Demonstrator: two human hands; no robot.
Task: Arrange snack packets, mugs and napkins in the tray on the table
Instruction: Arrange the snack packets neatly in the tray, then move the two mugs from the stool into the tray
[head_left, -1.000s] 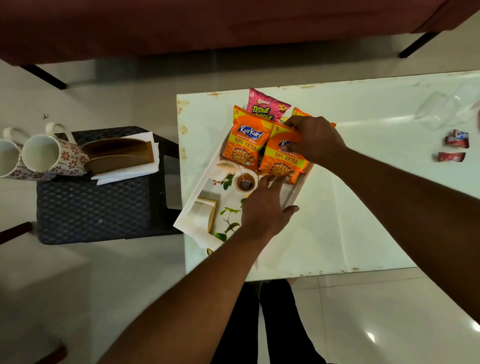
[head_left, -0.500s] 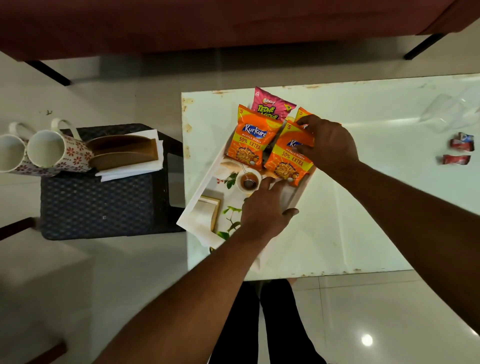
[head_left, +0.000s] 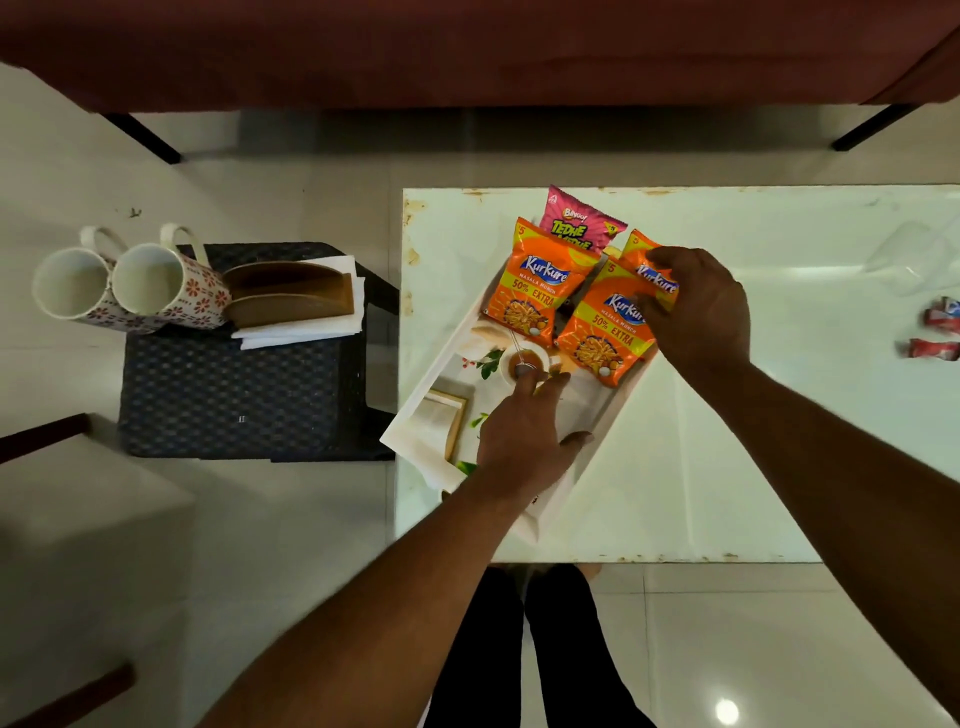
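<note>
I find the right grip (head_left: 698, 312) pinching an orange packet (head_left: 644, 260) at the tray's (head_left: 410, 410) 1 o'clock; left grip (head_left: 519, 441) flat, holding nothing; mugs (head_left: 150, 280) lie 9 o'clock, nearer it.

Left hand (head_left: 524, 439) flat; right hand (head_left: 698, 312) curled

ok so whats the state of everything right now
tray: on table, partly filled
orange packets: three, in tray
pink packet: tray's far end
mugs: empty, on stool
napkins: stacked on stool under holder
left hand: open over tray
right hand: grips one of the orange packets
</note>
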